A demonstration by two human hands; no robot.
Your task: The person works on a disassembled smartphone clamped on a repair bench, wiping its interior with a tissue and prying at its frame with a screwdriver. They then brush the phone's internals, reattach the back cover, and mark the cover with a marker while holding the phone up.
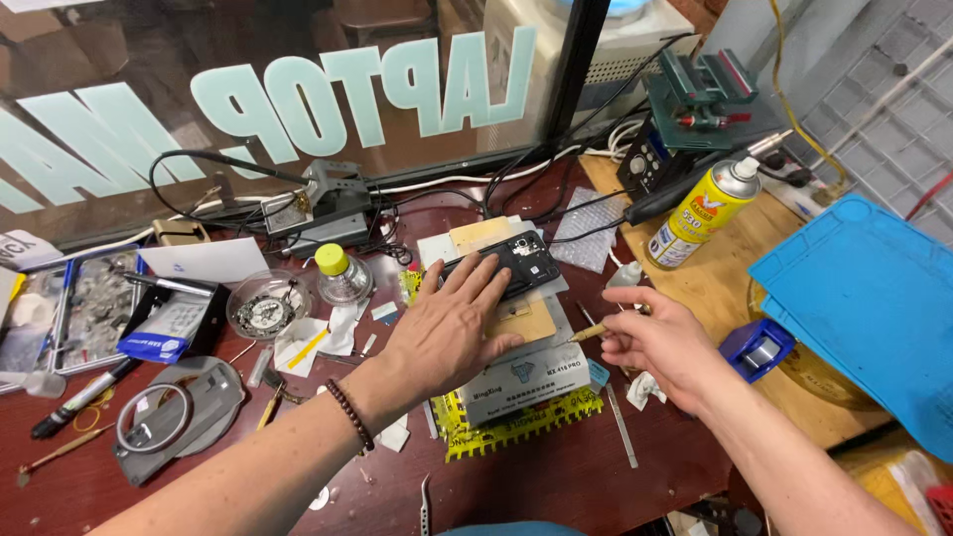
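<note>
A person works at a crowded repair surface [615,467], seen from above. The left hand [452,328] lies flat with fingers spread, pressing down on a dark, opened phone [516,260] that rests on a stack of boards and a grey box at the centre of the scene. The right hand [660,342], just right of the phone, is clenched around a thin brass-tipped tool [588,334] whose point aims left toward the device but has not reached it.

A beaded bracelet [350,414] circles the left wrist. Far right stands a yellow spray can [700,213] beside a green bench vise [707,91]; a blue mat [864,308] covers the right edge. To the left lie a small bottle with a yellow cap [342,275], a round dish of small parts [266,308] and a ring-shaped magnifier [164,412]. Tweezers [425,501] lie near the front edge, and black cables [556,179] run along the far side under a lettered window.

The likely hazards: the stack under the phone looks uneven, so heavy palm pressure could tip it or slide it off the yellow notched mat [511,427]; the sharp tool could slip and scratch the exposed interior; loose screws could roll away among the clutter.
</note>
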